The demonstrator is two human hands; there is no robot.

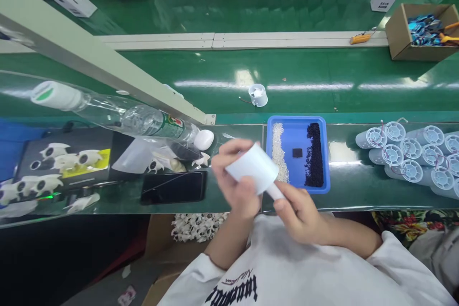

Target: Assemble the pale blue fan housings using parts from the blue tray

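Note:
A pale blue-white cylinder (253,168) is held above the bench's front edge, tilted, with its opening hidden from view. My left hand (236,186) wraps round its left side, slightly blurred. In my right hand (299,213), pinched between thumb and fingers, is a narrow white piece (275,191) that meets the cylinder's lower right rim. Just beyond my right hand lies a blue tray (297,122) with a strip of small white parts (278,153), a strip of small black parts (314,155) and a dark square (297,153) between them.
Several white cylinders (410,170) stand at the right. One white cup-like part (258,95) sits farther back. A black phone (174,187), a plastic bottle (143,119) and white shell parts (57,158) lie left. A slanted metal post (107,64) crosses the left side; a cardboard box (398,33) is back right.

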